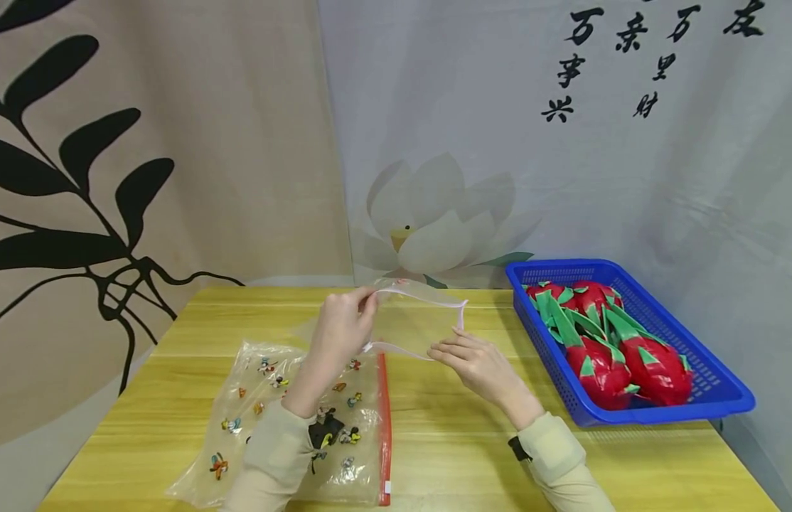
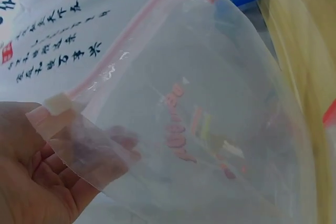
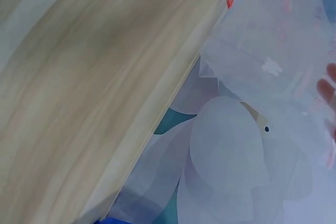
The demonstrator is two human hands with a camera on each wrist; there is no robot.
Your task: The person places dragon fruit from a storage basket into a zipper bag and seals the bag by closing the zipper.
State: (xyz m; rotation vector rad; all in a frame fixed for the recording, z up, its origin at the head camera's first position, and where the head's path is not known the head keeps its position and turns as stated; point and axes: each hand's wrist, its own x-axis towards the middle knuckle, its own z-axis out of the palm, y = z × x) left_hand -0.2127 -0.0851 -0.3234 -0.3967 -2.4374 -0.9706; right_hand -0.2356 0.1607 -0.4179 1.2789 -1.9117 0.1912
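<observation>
A clear slider zip bag (image 1: 411,320) with a pink zip edge is held above the table, its mouth spread wide. My left hand (image 1: 345,320) pinches the bag's rim at the left; in the left wrist view that hand (image 2: 58,177) is beside the white slider (image 2: 56,104), some fingers showing through the plastic. The fingers of my right hand (image 1: 479,363) look mostly straight and touch the right part of the rim; its thumb is hidden. Only a few fingertips (image 3: 326,88) show at the right wrist view's edge.
A larger clear bag (image 1: 274,412) with cartoon prints and a red zip lies flat on the wooden table (image 1: 447,448), partly beneath my left forearm. At the right, a blue basket (image 1: 709,405) holds several red, green-leafed dragon fruit shapes (image 1: 655,370). Printed cloth (image 1: 434,107) hangs behind.
</observation>
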